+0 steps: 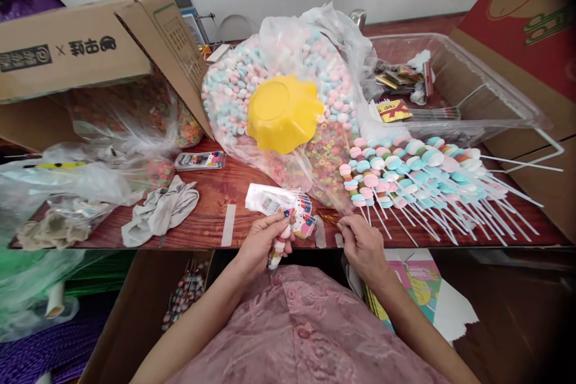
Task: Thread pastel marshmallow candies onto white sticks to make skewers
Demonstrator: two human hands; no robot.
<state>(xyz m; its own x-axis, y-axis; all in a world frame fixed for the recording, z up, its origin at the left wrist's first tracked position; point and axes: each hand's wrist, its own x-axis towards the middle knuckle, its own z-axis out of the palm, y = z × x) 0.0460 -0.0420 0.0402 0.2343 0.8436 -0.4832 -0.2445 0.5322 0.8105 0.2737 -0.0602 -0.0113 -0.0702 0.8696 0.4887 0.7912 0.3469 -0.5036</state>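
Observation:
In my left hand (262, 241) is a bagged marshmallow candy skewer (278, 249), held upright at the table's front edge, its bag top gathered between thumb and fingers. A fan of printed cards (305, 219) and white printed bags (267, 199) lie just beyond that hand. My right hand (363, 246) is closed in a pinch by the table edge, at the end of some thin gold twist ties (330, 218). Beside it on the right lies a big pile of candy skewers (418, 171) on white sticks.
A yellow wavy bowl (283, 114) rests upside down on a large bag of marshmallows (231, 87) and ring gummies. A clear bin (486, 84) stands at back right, a cardboard box (76, 54) at left. A grey cloth (159, 210) lies left; an open carton with skewers (186, 288) sits below.

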